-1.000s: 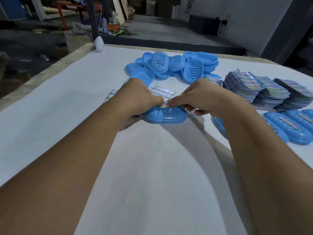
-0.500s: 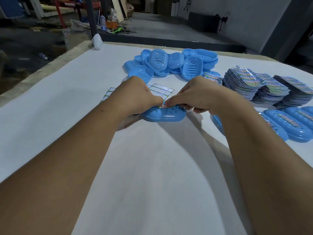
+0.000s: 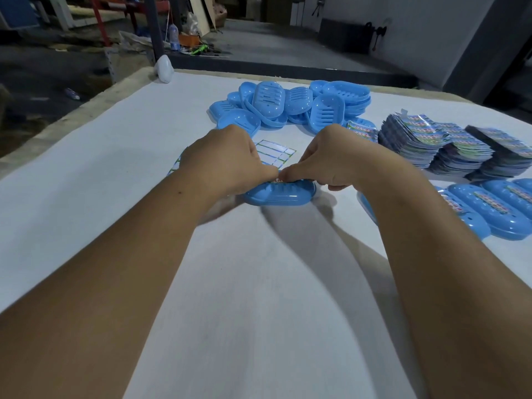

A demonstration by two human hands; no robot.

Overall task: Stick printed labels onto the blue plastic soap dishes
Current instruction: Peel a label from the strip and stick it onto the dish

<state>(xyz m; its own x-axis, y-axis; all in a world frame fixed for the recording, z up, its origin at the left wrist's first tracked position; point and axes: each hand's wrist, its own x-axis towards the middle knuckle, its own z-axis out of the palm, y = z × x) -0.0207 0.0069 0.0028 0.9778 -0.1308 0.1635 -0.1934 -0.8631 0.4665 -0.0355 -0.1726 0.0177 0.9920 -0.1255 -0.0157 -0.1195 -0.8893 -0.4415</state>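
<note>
A glossy blue oval dish (image 3: 280,194) with a ribbed top lies on the white cloth (image 3: 259,298), mid-table. Left hand (image 3: 227,159) and right hand (image 3: 336,159) curl over it, thumbs meeting, pressing a small colourful label (image 3: 277,180). Behind lies a peeled sheet (image 3: 275,154).

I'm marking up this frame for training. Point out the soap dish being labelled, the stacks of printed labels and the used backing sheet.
soap dish (image 3: 280,195), head view, front rim
printed labels (image 3: 408,139), head view, left stack's side
backing sheet (image 3: 276,154), head view, bare grid
</note>
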